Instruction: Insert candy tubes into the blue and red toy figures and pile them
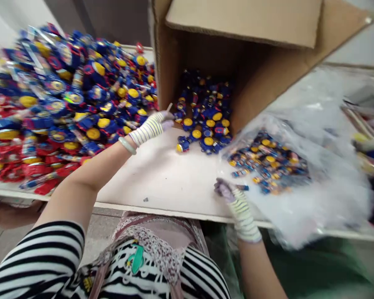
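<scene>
Pinching left hand (160,122): fingers in a striped knit glove (146,129) nearly shut on a thin pale stick (170,107), beside the brown cardboard box (199,54).
Right hand (226,191): fingers nearly shut on a small blue piece (243,187), near the clear plastic bag (327,203).
Blue-and-yellow plastic toys (207,141): heaped in the box, bag and left pile.
Open room: white tabletop (162,174) between the hands, its front edge just below them.

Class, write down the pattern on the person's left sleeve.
Black-and-white stripes on the left sleeve, best seen in the head view.

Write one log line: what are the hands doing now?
left hand: gloved, beside blue-and-yellow toys | right hand: gloved, at plastic bag holding more toys | cardboard box: open, toys inside
</scene>
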Demonstrator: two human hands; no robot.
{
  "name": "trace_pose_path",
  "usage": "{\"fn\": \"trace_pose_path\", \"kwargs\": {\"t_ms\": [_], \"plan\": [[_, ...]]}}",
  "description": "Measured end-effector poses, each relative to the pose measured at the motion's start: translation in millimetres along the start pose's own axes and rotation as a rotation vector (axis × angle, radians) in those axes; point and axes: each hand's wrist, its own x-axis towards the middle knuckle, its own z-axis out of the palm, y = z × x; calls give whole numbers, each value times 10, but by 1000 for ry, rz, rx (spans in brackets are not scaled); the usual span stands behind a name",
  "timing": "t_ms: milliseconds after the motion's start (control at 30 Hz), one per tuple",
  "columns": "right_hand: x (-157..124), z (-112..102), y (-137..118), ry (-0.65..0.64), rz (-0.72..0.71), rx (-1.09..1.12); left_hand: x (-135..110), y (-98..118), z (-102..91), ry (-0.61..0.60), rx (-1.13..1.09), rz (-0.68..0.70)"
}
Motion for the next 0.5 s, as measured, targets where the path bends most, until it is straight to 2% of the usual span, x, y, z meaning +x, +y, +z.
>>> {"fn": "trace_pose_path", "kwargs": {"t_ms": [67,100,133,200,267,333,400,500], "plan": [[100,-421,-58,192,-106,-192,-338,40,502,-267,168,-1],[138,-604,-91,284,-159,-348,-462,66,691,-377,330,16],[168,-745,-122,318,-190,-527,-550,88,836,-469,519,47],[206,-870,-164,197,-172,-889,-638,96,1010,-593,850,126],[227,-815,-176,-25,-97,-1177,-646,47,1049,-649,972,181],[231,-692,-170,-147,-38,-1353,-633,-43,980,-640,956,204],[222,-613,-164,-115,-36,-1395,-648,-138,848,-573,836,184],[197,-575,-167,80,-132,-1180,-796,-196,651,-378,395,9]]}}
